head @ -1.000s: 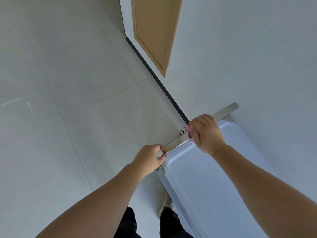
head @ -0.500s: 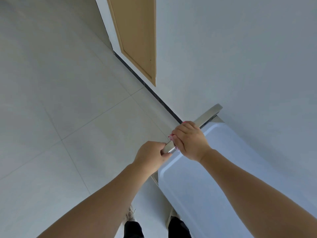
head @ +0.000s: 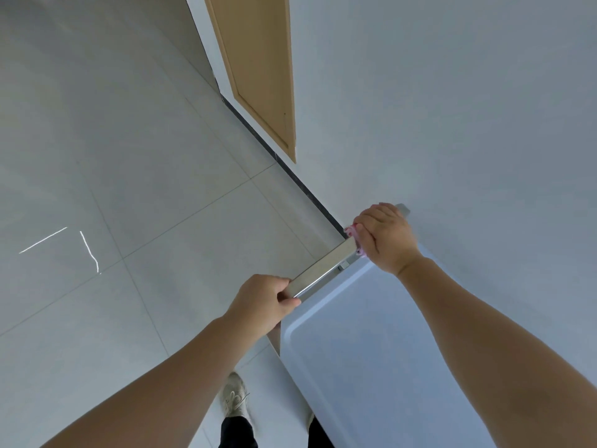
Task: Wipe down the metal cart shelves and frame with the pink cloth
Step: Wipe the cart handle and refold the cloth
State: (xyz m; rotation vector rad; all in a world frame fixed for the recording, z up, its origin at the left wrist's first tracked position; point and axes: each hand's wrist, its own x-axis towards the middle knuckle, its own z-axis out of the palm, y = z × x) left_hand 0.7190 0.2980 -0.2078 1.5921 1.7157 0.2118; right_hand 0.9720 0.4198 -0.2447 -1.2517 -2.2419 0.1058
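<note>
the left hand (head: 258, 302) is gripping the near end of the cart's bar (head: 323, 270), its fingers curling round it. the right hand (head: 384, 237) is clenching the cloth (head: 351, 231) round the bar's far end, near the wall (head: 452, 124), with the shelf (head: 387, 350) lying just beside the bar.
</note>
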